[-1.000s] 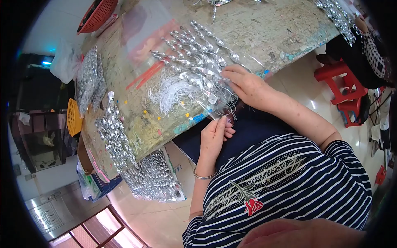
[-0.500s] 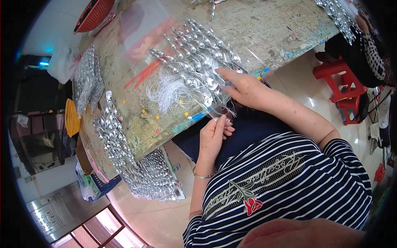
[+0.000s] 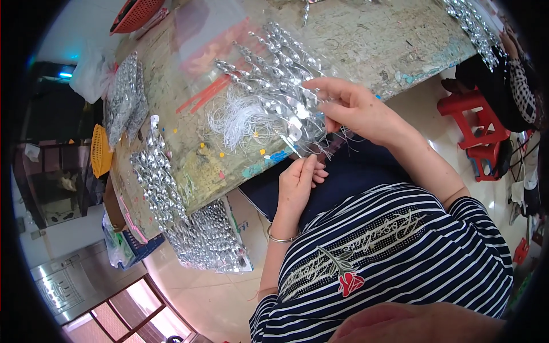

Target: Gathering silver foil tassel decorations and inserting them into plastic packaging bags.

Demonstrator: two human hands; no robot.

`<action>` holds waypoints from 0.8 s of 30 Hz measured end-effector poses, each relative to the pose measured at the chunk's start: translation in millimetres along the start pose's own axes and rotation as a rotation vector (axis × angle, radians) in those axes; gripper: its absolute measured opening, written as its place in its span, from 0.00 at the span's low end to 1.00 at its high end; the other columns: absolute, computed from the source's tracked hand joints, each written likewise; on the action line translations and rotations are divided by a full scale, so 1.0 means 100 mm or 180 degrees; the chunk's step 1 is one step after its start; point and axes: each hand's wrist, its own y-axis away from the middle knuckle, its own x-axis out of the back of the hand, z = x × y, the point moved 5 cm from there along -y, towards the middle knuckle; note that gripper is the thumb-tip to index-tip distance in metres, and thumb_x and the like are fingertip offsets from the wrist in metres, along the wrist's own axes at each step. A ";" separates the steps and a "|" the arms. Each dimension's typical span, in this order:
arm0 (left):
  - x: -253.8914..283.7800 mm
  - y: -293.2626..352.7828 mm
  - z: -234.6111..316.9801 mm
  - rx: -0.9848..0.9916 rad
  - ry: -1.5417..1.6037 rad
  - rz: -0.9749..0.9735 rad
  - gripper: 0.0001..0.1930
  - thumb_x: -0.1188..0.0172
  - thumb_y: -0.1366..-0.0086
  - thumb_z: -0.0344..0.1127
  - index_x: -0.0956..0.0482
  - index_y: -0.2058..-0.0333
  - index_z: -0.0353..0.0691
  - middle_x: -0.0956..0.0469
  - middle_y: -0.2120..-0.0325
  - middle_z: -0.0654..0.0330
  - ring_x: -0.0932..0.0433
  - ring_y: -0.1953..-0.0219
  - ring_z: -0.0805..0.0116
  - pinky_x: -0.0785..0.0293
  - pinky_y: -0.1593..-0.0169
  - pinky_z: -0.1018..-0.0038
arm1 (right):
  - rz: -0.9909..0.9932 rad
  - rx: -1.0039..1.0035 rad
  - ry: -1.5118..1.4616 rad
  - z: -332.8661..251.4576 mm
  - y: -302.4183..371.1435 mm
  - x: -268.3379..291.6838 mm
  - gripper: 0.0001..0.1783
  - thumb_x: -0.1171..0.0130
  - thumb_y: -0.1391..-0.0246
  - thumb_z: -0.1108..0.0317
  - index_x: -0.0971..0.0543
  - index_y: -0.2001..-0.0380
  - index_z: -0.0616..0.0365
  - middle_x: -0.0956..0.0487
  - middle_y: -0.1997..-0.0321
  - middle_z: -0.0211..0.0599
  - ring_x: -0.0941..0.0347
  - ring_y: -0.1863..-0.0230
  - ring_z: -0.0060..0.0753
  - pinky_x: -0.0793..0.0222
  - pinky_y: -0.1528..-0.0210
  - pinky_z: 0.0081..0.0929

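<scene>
Silver twisted spiral strips (image 3: 274, 63) lie in a bunch on the worn table, with a tangle of white thread (image 3: 237, 120) beside them. At the table's front edge my left hand (image 3: 297, 180) is closed in a pinch on the end of a thin pale strip (image 3: 290, 145) that leads up to the bunch. My right hand (image 3: 363, 111) is over the right side of the bunch, thumb and forefinger apart. Whether its fingertips touch the spirals is hard to see. Loose threads hang over the edge between the hands.
Clear plastic bags (image 3: 209, 28) lie at the back of the table (image 3: 372, 51). More silver spirals (image 3: 157, 177) hang over its left edge, beside a bagged bundle (image 3: 124, 97) and a yellow basket (image 3: 101, 151). Red stools (image 3: 474, 123) and another person are at the right.
My right hand has shifted slightly right, its thumb and forefinger spread apart. My left hand stays pinched near the table edge. The whole view has shifted a little.
</scene>
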 end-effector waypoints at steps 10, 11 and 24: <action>0.00 -0.01 0.00 -0.0092 0.0162 0.0044 0.17 0.51 0.28 0.42 0.21 0.63 0.33 0.19 0.72 0.60 0.22 0.73 0.78 0.29 0.70 0.83 | -0.0602 -0.0801 -0.0154 0.08 0.69 -0.06 0.25 0.53 0.40 0.77 0.32 0.39 0.58 0.27 0.63 0.28 0.27 0.71 0.17 0.29 0.66 0.17; 0.00 0.00 0.00 -0.0084 0.0141 0.0074 0.17 0.51 0.28 0.42 0.21 0.63 0.33 0.19 0.72 0.60 0.22 0.73 0.78 0.29 0.69 0.82 | -0.0713 -0.0940 -0.0218 0.10 0.72 -0.07 0.25 0.52 0.41 0.77 0.33 0.39 0.58 0.29 0.63 0.28 0.27 0.71 0.17 0.28 0.65 0.17; -0.11 0.05 0.01 -0.0545 0.0039 -0.0440 0.13 0.53 0.28 0.35 0.24 0.57 0.31 0.19 0.68 0.57 0.22 0.68 0.74 0.26 0.62 0.79 | -0.0694 0.0724 0.1949 0.46 0.14 -0.32 0.26 0.52 0.43 0.72 0.32 0.40 0.52 0.22 0.60 0.47 0.22 0.67 0.44 0.27 0.64 0.36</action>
